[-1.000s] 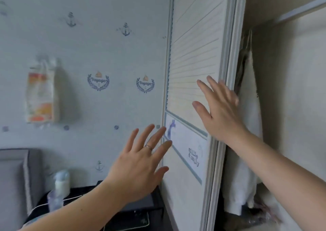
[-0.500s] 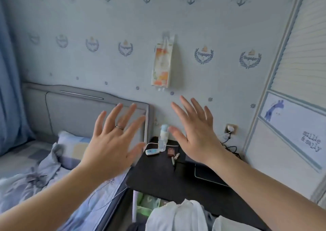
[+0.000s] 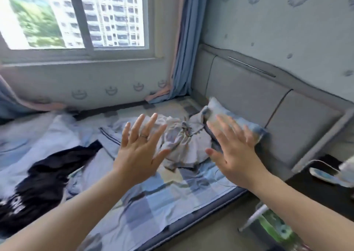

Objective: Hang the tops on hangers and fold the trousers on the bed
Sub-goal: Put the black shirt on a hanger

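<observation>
Holding our left hand [image 3: 138, 156] and right hand [image 3: 236, 156] above the bed [image 3: 172, 199], fingers [image 3: 143, 125] spread and empty, we see a black garment [image 3: 47, 176] lying on it.

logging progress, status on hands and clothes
Left hand, right hand open, empty, held out toward bed. Black garment, grey garment lie on it, unfolded. Nothing blocking.

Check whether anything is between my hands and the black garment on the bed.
Nothing visible is. The black garment lies uncovered on the bed, just left of the left hand. The right hand is farther off. Both hands are open and empty.
</observation>
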`<state>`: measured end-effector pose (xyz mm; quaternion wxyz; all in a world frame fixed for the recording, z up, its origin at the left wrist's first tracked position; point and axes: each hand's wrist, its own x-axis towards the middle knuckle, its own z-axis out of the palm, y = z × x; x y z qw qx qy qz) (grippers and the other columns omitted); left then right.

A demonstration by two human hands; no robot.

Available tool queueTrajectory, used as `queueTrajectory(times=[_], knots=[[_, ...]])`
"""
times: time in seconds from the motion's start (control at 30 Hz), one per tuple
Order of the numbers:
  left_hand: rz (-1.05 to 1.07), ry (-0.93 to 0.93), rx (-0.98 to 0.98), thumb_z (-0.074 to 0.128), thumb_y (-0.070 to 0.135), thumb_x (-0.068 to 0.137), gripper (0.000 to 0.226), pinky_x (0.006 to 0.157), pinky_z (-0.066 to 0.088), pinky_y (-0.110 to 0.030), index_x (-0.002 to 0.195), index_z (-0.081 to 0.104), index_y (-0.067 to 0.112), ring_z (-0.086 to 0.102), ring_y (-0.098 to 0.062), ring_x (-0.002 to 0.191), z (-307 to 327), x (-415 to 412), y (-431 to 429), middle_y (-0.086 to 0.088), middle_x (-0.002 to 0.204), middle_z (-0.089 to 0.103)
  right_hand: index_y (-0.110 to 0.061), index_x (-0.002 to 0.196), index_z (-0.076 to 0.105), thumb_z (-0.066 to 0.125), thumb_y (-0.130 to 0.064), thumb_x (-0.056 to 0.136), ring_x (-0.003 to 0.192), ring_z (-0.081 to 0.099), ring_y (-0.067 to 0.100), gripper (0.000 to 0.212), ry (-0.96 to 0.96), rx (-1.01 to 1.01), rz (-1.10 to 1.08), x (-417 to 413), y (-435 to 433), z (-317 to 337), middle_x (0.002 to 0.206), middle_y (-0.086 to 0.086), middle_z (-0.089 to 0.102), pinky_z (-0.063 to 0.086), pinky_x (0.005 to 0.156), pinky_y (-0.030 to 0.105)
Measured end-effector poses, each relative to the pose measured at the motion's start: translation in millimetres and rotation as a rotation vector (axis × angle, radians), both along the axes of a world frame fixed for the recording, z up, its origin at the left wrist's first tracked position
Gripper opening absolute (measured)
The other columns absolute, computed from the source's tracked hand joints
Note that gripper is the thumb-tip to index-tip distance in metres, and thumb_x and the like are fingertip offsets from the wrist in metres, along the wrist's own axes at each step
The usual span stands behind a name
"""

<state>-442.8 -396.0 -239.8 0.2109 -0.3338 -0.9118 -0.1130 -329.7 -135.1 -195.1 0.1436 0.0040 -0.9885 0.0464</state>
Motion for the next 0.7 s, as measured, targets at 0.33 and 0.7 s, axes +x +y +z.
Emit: queueTrajectory(times=[0.33, 0.7], knots=[[0.456, -0.367, -0.048, 0.033, 0.065, 0.096, 0.066, 0.118, 0.015, -0.053, 0.149, 0.045, 0.028, 0.023, -0.032, 0.151, -109.4, -64.3, -134.9, -0.004, 0.163, 0.033, -0.035, 0.156, 0.028, 0.022, -0.069, 0.094, 0.153, 0.012, 0.022, 0.071, -0.262, -0.163, 0.344, -192.6, -119.2, -91.5, 0.166, -0.007, 0.019, 0.001, 0.119, 0.045], [0.856, -0.766, 0.065, 0.015, 0.069, 0.087, 0.08, 0.121, 0.012, -0.051, 0.153, 0.039, 0.03, 0.013, -0.028, 0.154, -193.4, -63.6, -267.8, -0.001, 0.166, 0.023, -0.039, 0.158, 0.016, 0.004, -0.076, 0.08, 0.154, 0.007, 0.018, 0.088, -0.585, -0.142, 0.538, -297.1, -282.0, -177.2, 0.168, -0.01, 0.011, 0.006, 0.121, 0.047]])
